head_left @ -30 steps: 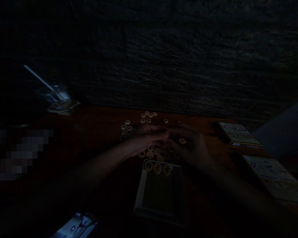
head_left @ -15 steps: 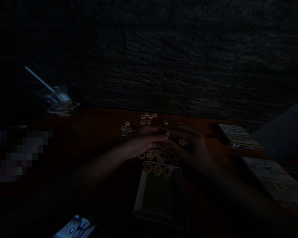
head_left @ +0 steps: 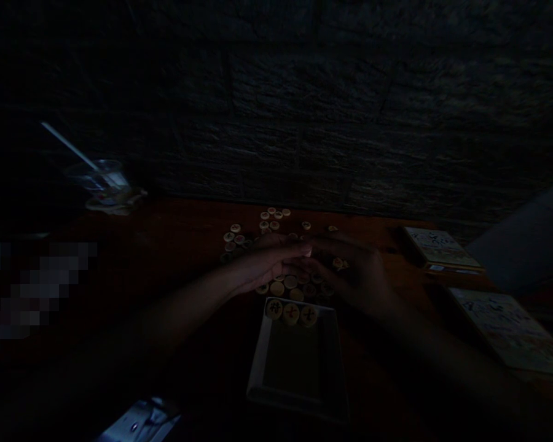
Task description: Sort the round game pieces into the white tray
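Observation:
In dim light my left hand (head_left: 270, 261) and my right hand (head_left: 357, 270) meet at the fingertips above a spread of round Chinese chess pieces (head_left: 277, 288). Both hands have bent fingers drawn together. Whatever lies between the fingertips is too dark to make out. Just below them, a shallow open box (head_left: 257, 362) holds three chess pieces (head_left: 291, 314) in a row along its far end, characters facing up. More pieces (head_left: 235, 228) lie loose beyond my left hand, and a few (head_left: 338, 263) sit by my right fingers. My hands hide part of the spread.
Two flat boxes with printed lids, one farther (head_left: 442, 250) and one nearer (head_left: 511, 331), lie on the wooden table (head_left: 184, 224) at right. At far left stands a clear cup (head_left: 105, 178) with a straw. A shiny bluish item (head_left: 141, 423) lies at the lower edge. A stone wall (head_left: 267, 147) rises behind.
My left thumb has shifted slightly at the point where the hands meet. The pieces and the box stay as they were; the view has tilted a little.

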A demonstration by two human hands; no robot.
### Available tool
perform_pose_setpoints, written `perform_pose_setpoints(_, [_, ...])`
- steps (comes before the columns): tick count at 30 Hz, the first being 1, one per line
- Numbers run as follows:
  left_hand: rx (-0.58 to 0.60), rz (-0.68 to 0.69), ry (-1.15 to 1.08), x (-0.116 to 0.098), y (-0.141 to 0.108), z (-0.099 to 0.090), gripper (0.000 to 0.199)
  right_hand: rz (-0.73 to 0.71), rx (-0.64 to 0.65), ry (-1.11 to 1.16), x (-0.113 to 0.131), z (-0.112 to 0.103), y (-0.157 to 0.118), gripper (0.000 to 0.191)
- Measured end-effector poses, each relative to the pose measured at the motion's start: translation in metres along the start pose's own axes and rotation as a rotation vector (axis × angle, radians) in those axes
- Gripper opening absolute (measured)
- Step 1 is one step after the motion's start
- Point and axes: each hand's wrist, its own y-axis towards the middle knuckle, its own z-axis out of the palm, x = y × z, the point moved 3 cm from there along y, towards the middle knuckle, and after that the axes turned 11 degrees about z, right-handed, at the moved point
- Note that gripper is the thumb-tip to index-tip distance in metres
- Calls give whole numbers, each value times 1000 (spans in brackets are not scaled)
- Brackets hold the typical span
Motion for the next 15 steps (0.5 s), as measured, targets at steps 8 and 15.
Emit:
perform_pose_setpoints(8, [9,-6,-17,-2,-1,2,28,0,-5,-11,1,-1,1,30])
perform_pose_setpoints(15, [28,-1,7,-2,-1,1,27,3,-12,-2,1,0,0,29])
